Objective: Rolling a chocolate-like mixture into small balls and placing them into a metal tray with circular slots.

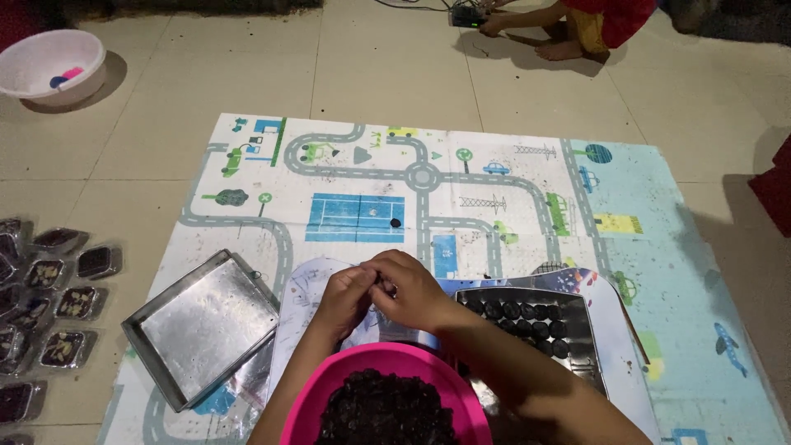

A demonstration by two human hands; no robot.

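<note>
Both hands (pixel 381 290) pinch a dark lump (above pink bowl (pixel 301 412)).

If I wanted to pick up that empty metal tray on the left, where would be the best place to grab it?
Grip the empty metal tray by its raised rim, probably along the near-right edge, coming from the pink bowl side. The rim stands up all round, and that edge lies nearest the left hand, with open mat beside it.

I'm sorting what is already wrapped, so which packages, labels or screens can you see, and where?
Clear packets: rows on the floor at the left edge, small, glossy, dark filling.
Small device: on the floor at the top, dark, one green light, by another person's hand.
No labels, signs or screens show elsewhere.
</note>
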